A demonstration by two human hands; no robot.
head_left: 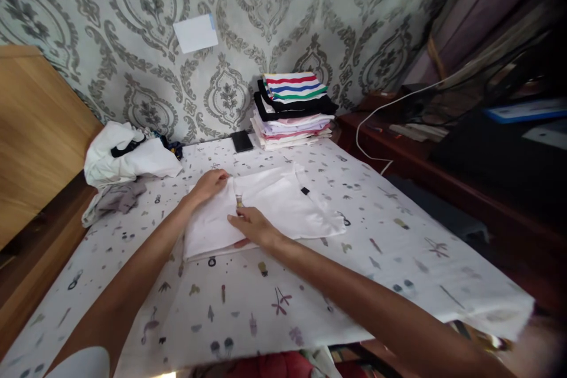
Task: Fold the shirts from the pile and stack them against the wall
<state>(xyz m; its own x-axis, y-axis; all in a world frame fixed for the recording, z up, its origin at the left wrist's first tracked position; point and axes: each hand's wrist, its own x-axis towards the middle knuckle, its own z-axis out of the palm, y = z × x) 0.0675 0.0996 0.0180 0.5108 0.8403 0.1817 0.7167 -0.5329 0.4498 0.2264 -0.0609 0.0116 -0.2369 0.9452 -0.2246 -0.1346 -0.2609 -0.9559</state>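
Wall: in the head view, patterned grey paper (230, 94) with a white sheet (197, 33) on it.
Table: a printed white cover (199, 307); a wooden panel (39, 130) stands at left.
Stack: folded clothes (292, 127) near the wall, a striped piece (295, 85) on top, a dark flat slab (241, 141) beside them.
Loose heap: crumpled clothes (119, 156), mostly white and grey, at far left.
White garment: a folded garment (274, 201) lies mid-table, lightly creased, with a black tag (305, 191) and a small brownish print (240, 201).
Left hand: the hand (210, 184) is at its far left edge, fingers close together; I cannot tell whether they pinch cloth.
Right hand: the hand (254, 227) lies over the near part by the print, digits parted; any grip is unclear.
Hard to see: the right side is dark and blurred; red cloth (274, 364) below is cut off.
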